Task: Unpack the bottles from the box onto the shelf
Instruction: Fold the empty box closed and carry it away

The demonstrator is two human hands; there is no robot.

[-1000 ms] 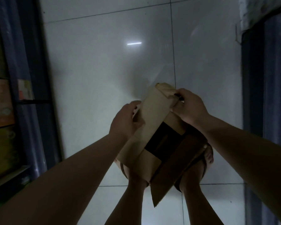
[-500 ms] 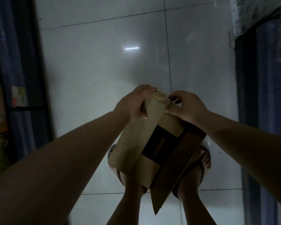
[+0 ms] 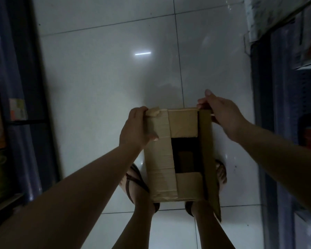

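A brown cardboard box (image 3: 160,159) is held above the white tiled floor, over my feet. My left hand (image 3: 136,128) grips its taped left flap near the far corner, thumb on top. At the far right corner my right hand (image 3: 223,114) pinches the raised right flap (image 3: 209,159). The two short end flaps lie flat. Between them is a dark opening (image 3: 186,155); what is inside is too dark to make out. No bottles are visible.
Dark blue shelving (image 3: 13,105) with packaged goods runs down the left side. More shelving with packets (image 3: 294,87) lines the right. The glossy tiled aisle floor (image 3: 115,78) lies between them. My sandalled feet (image 3: 135,184) stand under the box.
The box has turned from a diagonal to square with me. My hands have moved apart, from together at the far end to one on each long flap, and the right flap stands up.
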